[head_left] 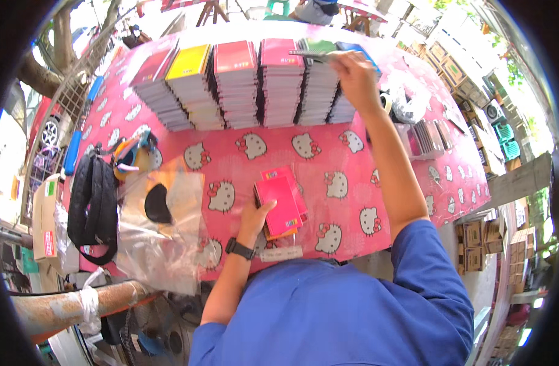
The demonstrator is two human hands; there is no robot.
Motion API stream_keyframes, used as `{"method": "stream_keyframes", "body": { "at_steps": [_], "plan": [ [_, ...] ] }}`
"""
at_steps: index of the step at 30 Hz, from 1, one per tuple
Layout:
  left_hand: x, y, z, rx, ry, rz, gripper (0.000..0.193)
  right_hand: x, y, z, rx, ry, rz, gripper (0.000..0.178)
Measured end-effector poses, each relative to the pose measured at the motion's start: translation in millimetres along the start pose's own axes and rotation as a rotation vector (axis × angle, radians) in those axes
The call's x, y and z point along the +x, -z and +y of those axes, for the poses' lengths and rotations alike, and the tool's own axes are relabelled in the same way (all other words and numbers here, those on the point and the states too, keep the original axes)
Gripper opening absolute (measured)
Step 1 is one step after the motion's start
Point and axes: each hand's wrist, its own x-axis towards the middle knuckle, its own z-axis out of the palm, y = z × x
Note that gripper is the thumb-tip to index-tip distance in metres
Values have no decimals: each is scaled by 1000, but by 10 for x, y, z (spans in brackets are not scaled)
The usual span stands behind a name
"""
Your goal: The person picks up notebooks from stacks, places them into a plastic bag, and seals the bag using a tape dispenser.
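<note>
My left hand (253,221), with a black watch on its wrist, grips a small fanned pile of notebooks at the near middle of the table. A pink notebook (279,204) tops the pile, its thumb-side edge under my thumb; an orange cover (282,233) peeks out beneath. My right arm reaches to the far row of stacks, where my right hand (356,76) pinches a thin notebook (310,55) tilted nearly edge-on over the green stack (321,85). Left of it stand stacks topped in pink (281,53), coral (234,58), yellow (189,62) and dark red (153,67); a blue stack (346,110) is partly hidden behind my hand.
Clear plastic bags (160,244) and a black backpack (93,204) lie at the table's left. To the right are a clear tray of small packs (429,139), a tape roll (386,102) and crumpled plastic (410,107). Cardboard boxes (482,238) stand beyond the right edge.
</note>
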Motion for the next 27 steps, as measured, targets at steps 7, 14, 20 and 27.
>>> {"method": "stream_keyframes", "body": {
  "at_steps": [7, 14, 20, 27],
  "plan": [
    [14, 2, 7, 43, 77, -50, 46, -848, 517, -626, 867, -896, -115, 43],
    [16, -54, 19, -30, 81, 104, 50, -2449, 182, -1318, 582, -1130, -551, 34],
    [-25, -14, 13, 47, 28, 48, 48, -1401, 246, -652, 292, -882, -782, 33],
    [-31, -76, 109, 67, 30, 3, 47, -407, 69, 945, -439, -301, -139, 35]
  ]
}}
